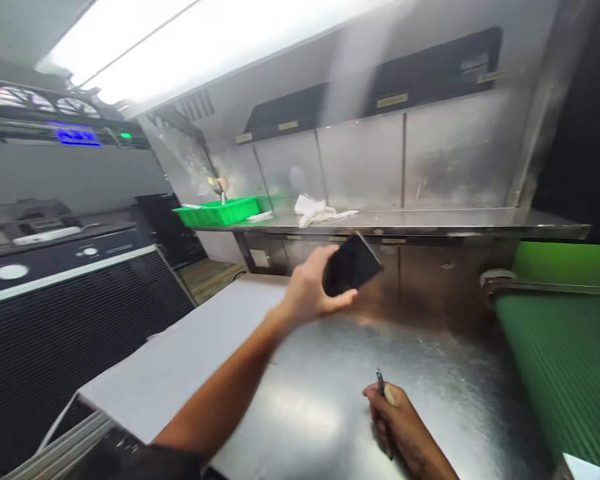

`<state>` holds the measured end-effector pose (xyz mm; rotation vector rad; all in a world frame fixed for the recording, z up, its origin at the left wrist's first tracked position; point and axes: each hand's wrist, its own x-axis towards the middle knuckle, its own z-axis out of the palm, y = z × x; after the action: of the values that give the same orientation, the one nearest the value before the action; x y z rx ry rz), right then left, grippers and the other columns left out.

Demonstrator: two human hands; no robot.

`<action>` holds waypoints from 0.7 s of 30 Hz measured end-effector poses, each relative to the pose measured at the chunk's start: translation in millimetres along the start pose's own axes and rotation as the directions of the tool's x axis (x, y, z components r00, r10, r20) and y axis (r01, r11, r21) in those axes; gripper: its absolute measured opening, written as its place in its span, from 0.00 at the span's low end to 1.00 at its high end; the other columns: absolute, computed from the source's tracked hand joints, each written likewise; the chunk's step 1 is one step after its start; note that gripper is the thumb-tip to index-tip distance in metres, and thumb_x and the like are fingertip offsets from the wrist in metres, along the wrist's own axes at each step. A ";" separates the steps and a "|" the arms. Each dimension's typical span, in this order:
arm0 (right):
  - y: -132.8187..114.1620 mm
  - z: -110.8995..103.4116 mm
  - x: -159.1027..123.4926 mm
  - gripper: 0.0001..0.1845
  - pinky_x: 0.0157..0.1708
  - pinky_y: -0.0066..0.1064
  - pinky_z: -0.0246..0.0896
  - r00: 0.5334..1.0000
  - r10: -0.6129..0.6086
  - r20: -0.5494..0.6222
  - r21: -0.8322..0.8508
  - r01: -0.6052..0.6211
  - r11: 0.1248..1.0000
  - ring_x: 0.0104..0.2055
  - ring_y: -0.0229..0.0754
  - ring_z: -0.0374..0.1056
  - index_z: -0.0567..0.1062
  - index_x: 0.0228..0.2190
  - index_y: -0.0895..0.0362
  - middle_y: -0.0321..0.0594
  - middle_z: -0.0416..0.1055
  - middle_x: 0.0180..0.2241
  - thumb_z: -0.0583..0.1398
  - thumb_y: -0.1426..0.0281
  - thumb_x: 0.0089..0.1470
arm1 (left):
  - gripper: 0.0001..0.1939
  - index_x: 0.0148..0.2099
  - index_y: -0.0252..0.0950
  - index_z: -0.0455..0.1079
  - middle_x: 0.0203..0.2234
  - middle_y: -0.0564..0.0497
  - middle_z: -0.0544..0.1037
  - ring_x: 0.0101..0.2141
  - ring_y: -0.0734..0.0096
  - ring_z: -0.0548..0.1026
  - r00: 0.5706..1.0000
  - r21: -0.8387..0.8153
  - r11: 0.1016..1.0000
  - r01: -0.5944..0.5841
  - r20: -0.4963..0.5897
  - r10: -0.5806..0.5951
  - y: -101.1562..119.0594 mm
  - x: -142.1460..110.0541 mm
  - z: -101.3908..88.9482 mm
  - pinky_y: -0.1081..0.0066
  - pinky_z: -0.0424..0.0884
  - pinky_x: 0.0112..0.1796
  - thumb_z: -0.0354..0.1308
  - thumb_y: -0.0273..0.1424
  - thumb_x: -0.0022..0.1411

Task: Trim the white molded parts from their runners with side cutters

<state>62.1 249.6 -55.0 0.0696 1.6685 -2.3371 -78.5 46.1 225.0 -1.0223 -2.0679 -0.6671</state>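
Observation:
My left hand (313, 287) is raised over the steel worktop (310, 413) and grips a black smartphone (353, 265) by its edge, screen dark and slightly blurred. My right hand (395, 423) rests low on the same steel surface, with its fingers closed around a slim dark pen (380, 383). Only the pen's upper end shows above the fingers, and its tip is hidden. A white board (180, 360) lies under my left forearm, at the worktop's left side.
A steel shelf (390, 223) runs along the back, holding a green plastic tray (217, 212) and a crumpled white cloth (315, 211). A green ribbed belt (565, 360) lies to the right. A black mesh-fronted machine (70, 320) with a blue display stands to the left.

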 end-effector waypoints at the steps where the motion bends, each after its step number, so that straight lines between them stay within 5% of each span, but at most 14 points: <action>1: -0.4 -1.4 -0.6 0.42 0.21 0.24 0.48 1.000 0.011 -0.015 0.011 -0.011 1.000 0.22 0.32 0.54 0.70 0.45 0.57 0.31 0.64 0.29 0.75 0.34 0.56 | 0.41 0.71 0.39 0.63 0.58 0.41 0.78 0.57 0.51 0.81 0.998 -0.011 0.998 0.067 0.007 -0.067 1.2 -30.8 9.4 0.58 0.80 0.58 0.72 0.47 0.62; 3: -1.6 -4.5 -0.8 0.46 0.21 0.25 0.47 0.998 0.036 -0.054 0.026 -0.034 0.999 0.23 0.32 0.54 0.71 0.45 0.57 0.31 0.63 0.30 0.77 0.32 0.51 | 0.42 0.69 0.40 0.63 0.55 0.43 0.79 0.53 0.52 0.82 0.984 0.016 0.986 0.167 0.068 -0.167 3.7 -75.6 31.3 0.59 0.82 0.55 0.74 0.46 0.59; 6: -4.8 -7.8 -0.6 0.52 0.23 0.25 0.50 0.991 0.078 -0.108 0.046 -0.073 0.996 0.26 0.33 0.56 0.73 0.50 0.59 0.32 0.65 0.32 0.79 0.30 0.46 | 0.42 0.68 0.42 0.65 0.53 0.45 0.80 0.52 0.52 0.83 0.955 0.072 0.966 0.249 0.147 -0.258 3.6 -101.6 59.1 0.59 0.84 0.51 0.77 0.46 0.58; 21: -14.1 -6.8 -9.5 0.48 0.27 0.29 0.57 0.985 0.136 -0.101 0.064 -0.130 0.989 0.28 0.36 0.58 0.79 0.50 0.59 0.36 0.66 0.35 0.80 0.33 0.50 | 0.45 0.72 0.39 0.64 0.57 0.44 0.78 0.54 0.47 0.82 0.882 0.165 0.925 0.343 0.283 -0.378 -6.5 -88.1 87.3 0.55 0.84 0.47 0.77 0.51 0.62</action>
<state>67.0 262.1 -42.5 0.3115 1.5906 -2.3165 -79.4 64.3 102.2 -0.7147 -2.5807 -0.5921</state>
